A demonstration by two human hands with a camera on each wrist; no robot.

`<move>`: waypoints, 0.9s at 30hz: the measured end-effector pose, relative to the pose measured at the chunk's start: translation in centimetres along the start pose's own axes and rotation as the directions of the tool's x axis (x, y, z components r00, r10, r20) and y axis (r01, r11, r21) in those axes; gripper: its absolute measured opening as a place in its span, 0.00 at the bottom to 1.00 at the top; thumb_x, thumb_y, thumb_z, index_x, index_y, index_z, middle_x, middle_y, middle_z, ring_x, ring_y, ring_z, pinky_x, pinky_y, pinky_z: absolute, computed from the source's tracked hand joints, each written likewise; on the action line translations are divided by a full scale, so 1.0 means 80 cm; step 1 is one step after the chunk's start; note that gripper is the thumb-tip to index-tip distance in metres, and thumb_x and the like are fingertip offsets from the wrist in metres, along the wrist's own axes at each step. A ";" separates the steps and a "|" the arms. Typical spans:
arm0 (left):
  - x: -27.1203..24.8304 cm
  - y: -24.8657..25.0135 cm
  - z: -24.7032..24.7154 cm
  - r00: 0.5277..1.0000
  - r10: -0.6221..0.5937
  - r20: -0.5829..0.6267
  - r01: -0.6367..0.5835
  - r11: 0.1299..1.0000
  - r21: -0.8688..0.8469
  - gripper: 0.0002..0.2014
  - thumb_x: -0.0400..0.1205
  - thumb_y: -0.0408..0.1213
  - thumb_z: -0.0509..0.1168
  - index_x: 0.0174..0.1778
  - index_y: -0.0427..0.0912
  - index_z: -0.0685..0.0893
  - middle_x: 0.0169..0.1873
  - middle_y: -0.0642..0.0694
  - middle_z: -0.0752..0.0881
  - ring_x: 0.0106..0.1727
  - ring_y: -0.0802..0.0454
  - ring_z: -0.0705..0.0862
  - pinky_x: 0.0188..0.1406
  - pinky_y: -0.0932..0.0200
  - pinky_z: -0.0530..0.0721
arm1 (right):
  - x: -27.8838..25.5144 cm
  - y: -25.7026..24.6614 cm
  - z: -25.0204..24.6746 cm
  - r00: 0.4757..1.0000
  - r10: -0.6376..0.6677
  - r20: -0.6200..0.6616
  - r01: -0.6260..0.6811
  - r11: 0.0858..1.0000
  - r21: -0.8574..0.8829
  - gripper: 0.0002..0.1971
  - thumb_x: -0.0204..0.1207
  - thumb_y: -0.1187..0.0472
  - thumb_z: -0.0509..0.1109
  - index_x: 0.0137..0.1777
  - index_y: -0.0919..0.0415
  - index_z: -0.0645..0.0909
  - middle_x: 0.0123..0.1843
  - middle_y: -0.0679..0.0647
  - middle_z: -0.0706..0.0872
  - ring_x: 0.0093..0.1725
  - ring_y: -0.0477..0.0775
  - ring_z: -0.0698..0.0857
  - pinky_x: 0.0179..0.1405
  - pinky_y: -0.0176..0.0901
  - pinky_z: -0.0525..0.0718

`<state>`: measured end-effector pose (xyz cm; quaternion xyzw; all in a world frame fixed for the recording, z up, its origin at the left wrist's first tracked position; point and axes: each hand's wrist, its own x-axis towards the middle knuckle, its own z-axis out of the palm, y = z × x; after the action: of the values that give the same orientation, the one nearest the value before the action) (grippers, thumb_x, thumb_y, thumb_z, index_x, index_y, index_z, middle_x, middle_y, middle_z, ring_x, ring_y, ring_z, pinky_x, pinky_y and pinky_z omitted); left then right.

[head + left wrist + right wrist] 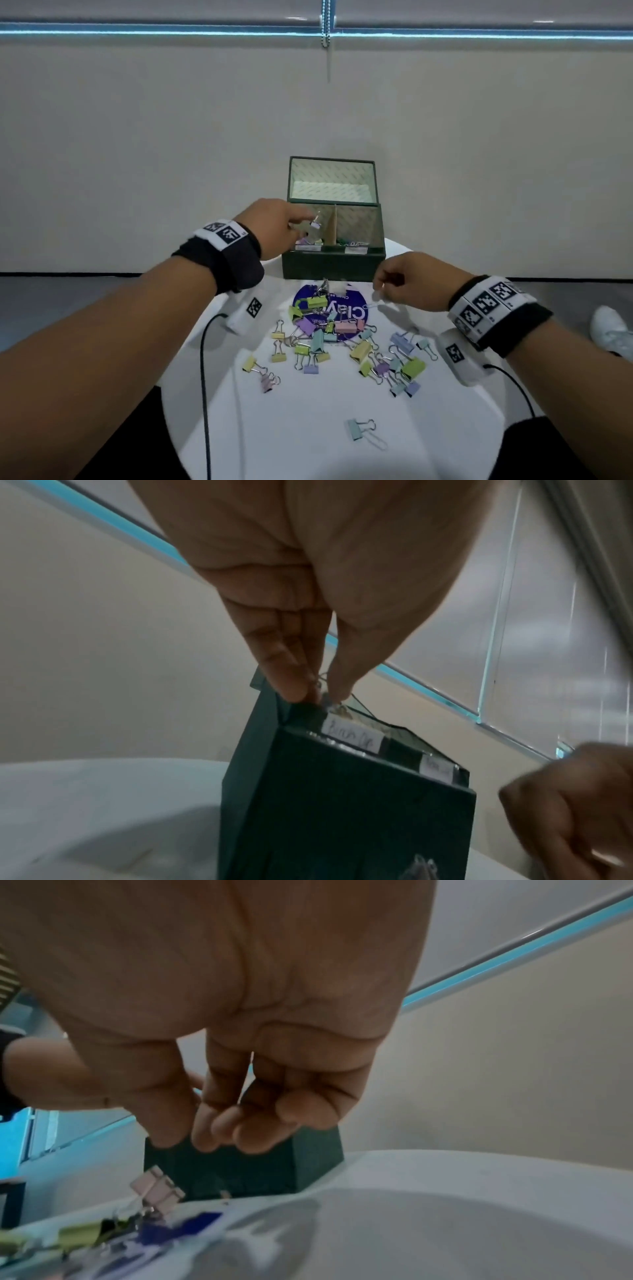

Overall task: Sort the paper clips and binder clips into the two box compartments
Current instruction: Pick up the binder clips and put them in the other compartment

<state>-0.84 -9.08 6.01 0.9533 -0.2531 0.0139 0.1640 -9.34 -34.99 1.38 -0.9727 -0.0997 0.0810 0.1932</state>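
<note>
Clips (310, 346) looked light, stiff and slick; wire handles suit pinching. Left hand (274, 228) pinched one clip (315, 224) over the box (334, 263); right hand (407, 281) curled, contents unclear.

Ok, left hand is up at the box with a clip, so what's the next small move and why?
Probably let go. The left hand pinches a small binder clip by its wire handle just over the box's left compartment, whose front label seems to read binder clip, though blurred. Other binder clips already lie there, so opening the fingers should drop it in.
</note>
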 end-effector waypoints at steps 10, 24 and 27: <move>-0.065 -0.025 0.013 0.973 0.187 0.137 -0.199 0.976 0.082 0.13 0.83 0.44 0.69 0.63 0.58 0.86 0.51 0.60 0.85 0.49 0.62 0.83 0.54 0.58 0.85 | -0.026 0.021 0.011 0.991 0.031 0.132 -0.040 0.997 0.071 0.06 0.74 0.56 0.73 0.44 0.42 0.89 0.40 0.36 0.91 0.43 0.37 0.88 0.49 0.36 0.86; -0.065 -0.073 0.022 0.954 -0.156 0.256 0.062 0.939 0.340 0.19 0.81 0.40 0.65 0.69 0.50 0.82 0.57 0.54 0.85 0.59 0.52 0.82 0.60 0.60 0.78 | -0.011 0.003 0.039 0.998 -0.007 0.058 0.014 0.992 -0.126 0.04 0.79 0.56 0.70 0.45 0.47 0.86 0.45 0.42 0.88 0.46 0.45 0.84 0.51 0.40 0.86; -0.071 -0.075 0.022 0.945 -0.159 0.287 0.086 0.964 0.252 0.15 0.79 0.45 0.70 0.62 0.53 0.85 0.49 0.57 0.86 0.52 0.55 0.82 0.53 0.63 0.76 | -0.009 0.004 0.042 0.996 0.029 0.086 -0.018 0.991 -0.131 0.05 0.77 0.57 0.68 0.41 0.50 0.82 0.40 0.46 0.88 0.42 0.49 0.84 0.45 0.40 0.87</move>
<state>-2.95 -2.05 1.86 0.9707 -0.2116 -0.1134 0.0091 -10.63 -34.19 -1.74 -0.9799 -0.1015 0.1192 0.1236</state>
